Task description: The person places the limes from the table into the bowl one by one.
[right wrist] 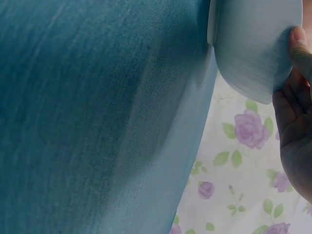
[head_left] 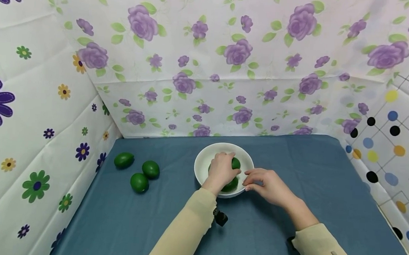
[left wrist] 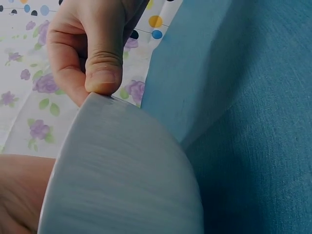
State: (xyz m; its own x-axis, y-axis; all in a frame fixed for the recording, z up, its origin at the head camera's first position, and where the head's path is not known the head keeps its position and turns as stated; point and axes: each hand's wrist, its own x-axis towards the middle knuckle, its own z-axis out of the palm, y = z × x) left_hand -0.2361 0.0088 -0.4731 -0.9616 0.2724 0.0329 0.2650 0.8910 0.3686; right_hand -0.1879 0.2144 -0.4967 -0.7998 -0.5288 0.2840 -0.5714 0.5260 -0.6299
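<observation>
A white bowl [head_left: 203, 154] stands on the blue cloth, holding green limes [head_left: 230, 185]. Reaching inside it from above, my left hand [head_left: 220, 169] has its fingers and thumb curled about one lime [head_left: 236, 163]; its palm side is hidden. My right hand [head_left: 268, 185] pinches the bowl's right rim between thumb and fingers. In the left wrist view the right thumb [left wrist: 103, 80] presses on the rim, and part of the left hand [left wrist: 22, 190] shows behind the bowl wall. The right wrist view has the right hand [right wrist: 297, 122] against the bowl's side [right wrist: 258, 48].
Three more limes lie on the left of the cloth: one at the back [head_left: 124, 160], one beside it [head_left: 151, 169] and one nearer [head_left: 139, 183]. Flowered sheets [head_left: 177, 115] rise behind and at the left, a dotted sheet [head_left: 392, 151] at the right.
</observation>
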